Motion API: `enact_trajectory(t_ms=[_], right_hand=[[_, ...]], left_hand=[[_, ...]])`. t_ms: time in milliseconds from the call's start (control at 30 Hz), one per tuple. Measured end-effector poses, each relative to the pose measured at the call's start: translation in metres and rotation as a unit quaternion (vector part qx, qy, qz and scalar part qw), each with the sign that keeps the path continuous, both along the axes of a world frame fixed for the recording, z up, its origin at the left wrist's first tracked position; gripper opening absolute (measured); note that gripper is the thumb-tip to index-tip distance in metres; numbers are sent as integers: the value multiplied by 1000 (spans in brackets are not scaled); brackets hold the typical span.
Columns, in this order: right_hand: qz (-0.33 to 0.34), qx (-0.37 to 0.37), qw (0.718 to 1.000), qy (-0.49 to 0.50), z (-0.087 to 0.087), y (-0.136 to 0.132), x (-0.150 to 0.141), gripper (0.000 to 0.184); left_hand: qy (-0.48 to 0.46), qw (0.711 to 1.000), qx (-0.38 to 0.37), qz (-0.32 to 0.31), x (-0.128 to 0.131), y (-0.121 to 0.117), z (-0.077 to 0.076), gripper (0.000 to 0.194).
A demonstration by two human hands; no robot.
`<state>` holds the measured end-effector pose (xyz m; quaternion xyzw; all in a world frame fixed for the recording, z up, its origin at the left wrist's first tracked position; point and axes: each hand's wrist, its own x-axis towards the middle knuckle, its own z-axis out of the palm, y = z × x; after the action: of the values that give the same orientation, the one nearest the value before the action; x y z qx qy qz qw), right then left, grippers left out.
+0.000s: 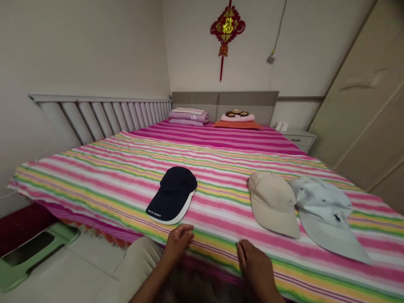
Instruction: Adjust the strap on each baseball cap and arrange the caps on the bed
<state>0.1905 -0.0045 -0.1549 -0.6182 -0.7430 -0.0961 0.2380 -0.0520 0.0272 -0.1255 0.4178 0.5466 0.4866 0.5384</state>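
Note:
My left hand (177, 243) rests at the near edge of the bed (126, 168), fingers curled loosely with nothing visible in them, just below a navy cap (174, 194) with a white brim edge. My right hand (256, 265) lies on the striped sheet at the bed's edge, fingers together and flat, holding nothing. A beige cap (274, 203) sits to the right, partly overlapping a pale blue cap (328, 214) beside it.
Folded purple bedding (188, 116) and a pink pillow on an orange one (237, 120) lie at the headboard. A slatted rail (104, 113) runs along the left wall. A green stool (31, 252) stands on the floor at left, a wardrobe (366, 105) at right.

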Motion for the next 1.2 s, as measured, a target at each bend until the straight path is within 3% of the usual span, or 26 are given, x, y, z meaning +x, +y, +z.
enact_trajectory(t_ms=[133,300,400,600,833,1033,1200], right_hand=[[0,50,998,-32,-1,-2,0,28],[-1,98,994,-56,1,-3,-2,28],[-6,108,993,-57,3,-4,-3,27],[-10,124,990,-66,4,-4,-4,30],[1,138,989,-51,4,-5,-4,31],[21,146,987,-55,4,-4,-4,29],[16,136,989,-51,-1,-3,-3,28]], left_hand=[[-60,993,21,102,-25,-7,5,25],[-142,956,49,254,-45,-12,20,19],[-176,939,35,293,-50,-11,30,20],[-205,933,11,295,-55,-7,46,8],[-259,914,56,308,-53,9,70,3],[-329,911,28,248,-57,38,91,12],[-336,917,60,207,-54,56,104,16]])
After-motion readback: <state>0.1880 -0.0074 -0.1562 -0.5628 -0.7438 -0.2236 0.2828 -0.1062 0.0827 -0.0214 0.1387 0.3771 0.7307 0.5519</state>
